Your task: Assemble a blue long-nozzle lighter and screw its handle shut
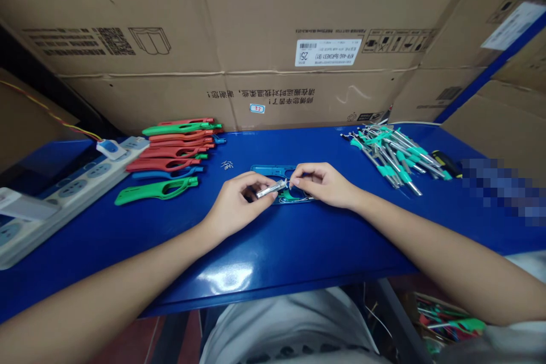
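Note:
My left hand (239, 199) is closed around a small silver block, like a battery cell (269, 189), its far end pointing up to the right. At that end, my right hand (322, 182) pinches what looks like a thin wire (288, 182); the fingertips hide most of it. Beneath both hands a blue plastic casing half (268, 170) lies on the table, partly covered by the fingers. Inside the casing are a green part (290, 195) and thin pale wires.
Red, green and blue plastic casings (166, 151) lie in a row at left, beside a power strip (72, 187). Several tiny screws (227, 165) sit nearby. Silver rods with green parts (392, 153) and a screwdriver (446, 162) lie at right. Cardboard (256, 57) walls the back.

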{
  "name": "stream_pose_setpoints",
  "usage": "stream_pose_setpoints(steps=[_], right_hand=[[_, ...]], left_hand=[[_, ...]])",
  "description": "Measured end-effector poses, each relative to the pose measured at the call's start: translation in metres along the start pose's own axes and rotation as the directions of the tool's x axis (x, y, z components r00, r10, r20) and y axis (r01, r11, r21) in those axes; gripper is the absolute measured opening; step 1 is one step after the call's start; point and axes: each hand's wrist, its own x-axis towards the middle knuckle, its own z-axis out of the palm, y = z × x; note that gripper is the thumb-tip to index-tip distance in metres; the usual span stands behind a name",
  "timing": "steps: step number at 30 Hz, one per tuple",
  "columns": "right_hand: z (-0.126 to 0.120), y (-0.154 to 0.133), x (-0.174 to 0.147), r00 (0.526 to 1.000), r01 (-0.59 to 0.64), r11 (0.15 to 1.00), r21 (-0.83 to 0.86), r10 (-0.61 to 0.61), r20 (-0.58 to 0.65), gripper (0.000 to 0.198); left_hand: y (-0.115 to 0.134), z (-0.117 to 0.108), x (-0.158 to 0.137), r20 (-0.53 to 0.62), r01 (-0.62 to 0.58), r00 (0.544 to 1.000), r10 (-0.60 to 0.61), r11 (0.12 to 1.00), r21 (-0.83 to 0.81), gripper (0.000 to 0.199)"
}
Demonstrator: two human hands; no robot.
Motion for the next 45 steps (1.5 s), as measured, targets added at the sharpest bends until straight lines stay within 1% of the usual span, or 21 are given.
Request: stream_pose_setpoints(steps=[6,13,21,25,32,37,40,45], right_hand=[[0.000,-0.001,0.000,1.000,0.008,1.000,-0.027,-0.009,-0.014,0.030],[-0.001,-0.002,0.000,1.000,-0.008,1.000,-0.019,0.008,0.006,0.029],[0.000,-0.003,0.001,1.000,-0.025,1.000,-0.014,0.025,0.006,0.041],[0.001,-0.002,0.000,1.000,-0.028,1.000,0.007,0.028,0.006,0.044],[0.002,-0.004,0.000,1.000,0.001,1.000,-0.009,-0.001,0.000,0.048],[0.002,-0.001,0.001,1.000,-0.007,1.000,-0.007,0.007,0.004,0.049],[0.001,0.003,0.001,1.000,0.011,0.999,-0.035,-0.011,0.002,0.048],[-0.001,0.006,0.001,0.999,0.046,0.994,-0.096,-0.043,0.034,0.044]], left_hand=[[0.000,0.001,0.000,0.004,-0.006,1.000,0.006,1.000,0.011,0.015],[0.001,0.000,0.000,0.004,0.003,1.000,-0.003,1.000,0.004,0.017],[0.002,0.000,0.000,0.014,-0.016,1.000,0.016,1.000,0.010,0.015],[-0.001,0.000,0.001,0.014,-0.027,1.000,0.027,1.000,0.014,0.019],[-0.002,0.000,0.001,0.021,-0.028,0.999,0.028,1.000,0.005,0.022],[-0.002,-0.001,0.001,0.034,-0.051,0.998,0.050,0.998,0.033,0.019],[0.000,-0.002,0.000,0.046,-0.062,0.997,0.060,0.997,0.048,0.019],[0.001,-0.001,-0.001,0.042,-0.078,0.996,0.075,0.995,0.054,0.018]])
